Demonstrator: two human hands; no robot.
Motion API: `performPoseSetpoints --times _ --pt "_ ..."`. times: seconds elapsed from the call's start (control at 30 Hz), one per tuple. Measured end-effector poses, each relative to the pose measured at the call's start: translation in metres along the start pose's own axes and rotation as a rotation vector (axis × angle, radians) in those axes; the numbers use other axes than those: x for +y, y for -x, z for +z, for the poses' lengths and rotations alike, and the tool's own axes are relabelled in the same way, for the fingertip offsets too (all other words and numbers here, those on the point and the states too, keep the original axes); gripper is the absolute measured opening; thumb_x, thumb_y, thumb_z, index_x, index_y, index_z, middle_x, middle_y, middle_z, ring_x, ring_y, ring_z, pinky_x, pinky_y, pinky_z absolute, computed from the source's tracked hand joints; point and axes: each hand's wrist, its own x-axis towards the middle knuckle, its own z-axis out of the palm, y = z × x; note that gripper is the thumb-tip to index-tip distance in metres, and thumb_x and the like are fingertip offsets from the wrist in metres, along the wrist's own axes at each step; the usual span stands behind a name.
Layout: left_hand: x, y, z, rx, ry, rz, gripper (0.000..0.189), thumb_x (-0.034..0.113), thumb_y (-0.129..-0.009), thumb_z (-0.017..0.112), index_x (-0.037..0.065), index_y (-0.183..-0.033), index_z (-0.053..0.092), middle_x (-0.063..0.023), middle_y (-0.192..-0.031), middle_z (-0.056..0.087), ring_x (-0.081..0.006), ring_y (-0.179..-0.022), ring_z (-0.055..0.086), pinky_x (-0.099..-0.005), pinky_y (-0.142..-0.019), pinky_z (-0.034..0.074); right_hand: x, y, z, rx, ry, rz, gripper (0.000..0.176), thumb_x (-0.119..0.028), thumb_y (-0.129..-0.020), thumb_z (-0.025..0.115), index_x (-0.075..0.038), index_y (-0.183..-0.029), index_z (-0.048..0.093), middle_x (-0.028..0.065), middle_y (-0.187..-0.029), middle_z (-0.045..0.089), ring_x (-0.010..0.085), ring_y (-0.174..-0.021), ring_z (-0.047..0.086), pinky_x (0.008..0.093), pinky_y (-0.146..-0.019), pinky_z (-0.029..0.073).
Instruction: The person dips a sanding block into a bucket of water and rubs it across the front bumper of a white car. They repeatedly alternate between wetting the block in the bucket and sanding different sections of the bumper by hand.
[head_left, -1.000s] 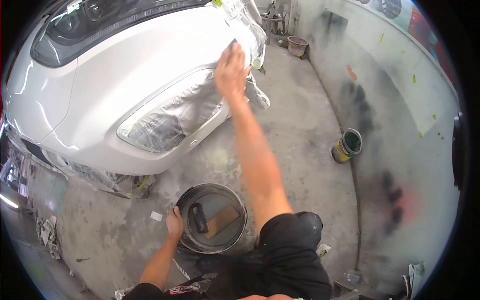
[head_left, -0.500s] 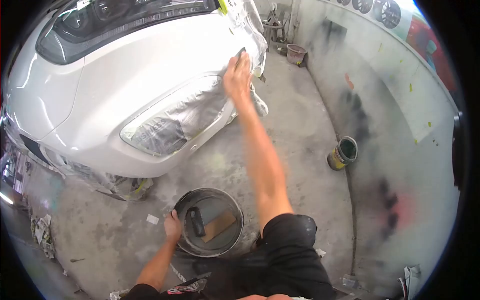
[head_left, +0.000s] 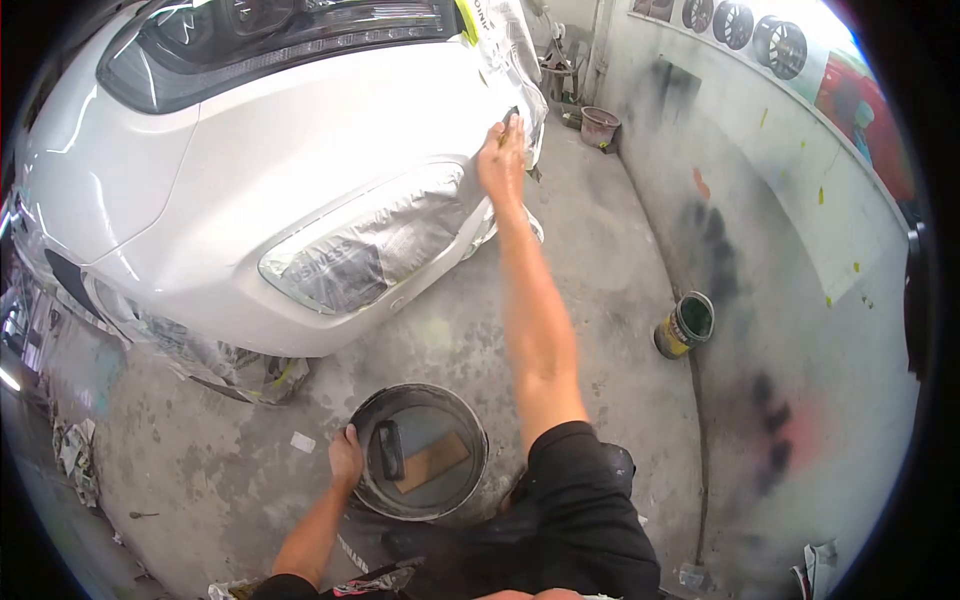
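Observation:
My left hand (head_left: 346, 458) grips the left rim of a round dark basin (head_left: 478, 490) of greyish water. In the basin lie a black block (head_left: 389, 451) with a raised grip and a tan rectangular piece (head_left: 435, 462). My right hand (head_left: 502, 160) is stretched far forward, pressed against the white bumper (head_left: 350, 120) of a car near its corner. A small dark piece (head_left: 511, 116) shows at its fingertips; its kind is hard to tell. Just below that hand, a bumper opening is covered with printed silvery masking sheet (head_left: 370, 250).
A paint-stained can (head_left: 684, 325) stands by the right wall (head_left: 800, 230), which has black and red spray marks. Farther back sits a pinkish bucket (head_left: 600, 128). Masking film (head_left: 515, 60) wraps the car's side. Crumpled paper (head_left: 75, 460) lies on the floor at left.
My right hand appears slightly farther right and lower, still on the bumper, while the whole view has shifted a little. My left hand stays at the basin's rim.

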Motion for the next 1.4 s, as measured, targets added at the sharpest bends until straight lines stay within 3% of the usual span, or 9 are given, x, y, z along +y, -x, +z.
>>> performPoseSetpoints --times 0.2,0.33,0.6,0.73,0.9,1.1,1.23,1.33,1.4 --pt "0.007 0.002 -0.004 -0.008 -0.024 0.028 0.047 0.035 -0.104 0.041 -0.007 -0.104 0.060 -0.0342 -0.096 0.064 -0.0527 -0.094 0.059 -0.0559 -0.081 0.046 -0.063 0.104 -0.019 -0.163 0.202 -0.482 0.060 -0.030 -0.103 0.038 0.002 -0.152 0.025 0.0258 -0.156 0.029 0.0426 -0.146 0.024 0.0605 -0.117 0.015" --pt "0.005 0.006 -0.007 -0.007 -0.026 0.026 0.046 0.035 -0.105 0.041 -0.007 -0.105 0.059 -0.0341 -0.098 0.063 -0.0521 -0.095 0.059 -0.0556 -0.081 0.045 -0.032 0.048 -0.019 -0.123 0.078 -0.074 0.063 -0.033 -0.102 0.041 0.002 -0.153 0.026 0.0255 -0.158 0.027 0.0425 -0.146 0.025 0.0638 -0.116 0.014" --pt "0.013 0.003 -0.005 -0.007 -0.034 0.014 0.045 0.034 -0.105 0.041 -0.007 -0.106 0.059 -0.0337 -0.098 0.064 -0.0523 -0.096 0.060 -0.0564 -0.081 0.046 -0.023 0.063 -0.015 0.013 0.193 -0.418 0.057 -0.024 -0.102 0.043 0.007 -0.148 0.030 0.0285 -0.151 0.036 0.0449 -0.143 0.030 0.0621 -0.115 0.018" --pt "0.008 0.003 -0.005 -0.015 -0.048 0.000 0.046 0.035 -0.105 0.040 -0.007 -0.106 0.059 -0.0335 -0.096 0.065 -0.0523 -0.094 0.060 -0.0566 -0.081 0.046 -0.014 0.021 -0.012 -0.066 0.069 -0.094 0.056 -0.025 -0.103 0.043 0.009 -0.146 0.032 0.0299 -0.150 0.037 0.0456 -0.143 0.029 0.0628 -0.114 0.021" --pt "0.010 0.001 -0.004 -0.013 -0.053 0.018 0.048 0.036 -0.105 0.041 -0.008 -0.105 0.059 -0.0341 -0.097 0.064 -0.0526 -0.094 0.060 -0.0564 -0.081 0.046 -0.030 0.084 -0.025 -0.098 0.172 -0.424 0.058 -0.028 -0.101 0.045 0.007 -0.146 0.033 0.0296 -0.151 0.036 0.0488 -0.141 0.030 0.0637 -0.113 0.023" --pt "0.006 0.001 0.000 0.000 -0.033 0.008 0.050 0.036 -0.105 0.039 -0.009 -0.103 0.060 -0.0346 -0.096 0.064 -0.0529 -0.093 0.060 -0.0563 -0.081 0.046 0.011 -0.006 0.000 -0.033 -0.017 -0.156 0.058 -0.027 -0.101 0.046 0.009 -0.144 0.034 0.0306 -0.148 0.038 0.0502 -0.138 0.034 0.0633 -0.112 0.026" --pt "0.011 0.000 0.000 -0.001 -0.067 0.012 0.049 0.036 -0.105 0.039 -0.009 -0.103 0.061 -0.0346 -0.096 0.064 -0.0523 -0.093 0.060 -0.0559 -0.081 0.046 -0.061 0.090 -0.004 -0.043 0.029 -0.595 0.059 -0.029 -0.101 0.044 0.007 -0.147 0.033 0.0295 -0.149 0.038 0.0504 -0.139 0.033 0.0645 -0.112 0.023" --pt "0.007 0.006 -0.007 -0.010 -0.052 0.006 0.048 0.034 -0.105 0.040 -0.009 -0.103 0.061 -0.0345 -0.095 0.064 -0.0522 -0.093 0.061 -0.0558 -0.081 0.046 -0.051 0.083 -0.019 -0.139 0.284 -0.544 0.059 -0.031 -0.101 0.044 0.000 -0.150 0.032 0.0236 -0.153 0.037 0.0399 -0.143 0.034 0.0652 -0.113 0.021" --pt "0.009 0.004 -0.004 0.000 -0.023 0.008 0.048 0.034 -0.105 0.041 -0.009 -0.104 0.061 -0.0345 -0.096 0.064 -0.0523 -0.093 0.060 -0.0557 -0.081 0.046 -0.029 0.037 -0.017 -0.105 0.240 -0.257 0.058 -0.031 -0.102 0.043 0.000 -0.149 0.033 0.0230 -0.153 0.036 0.0361 -0.143 0.035 0.0659 -0.113 0.021"
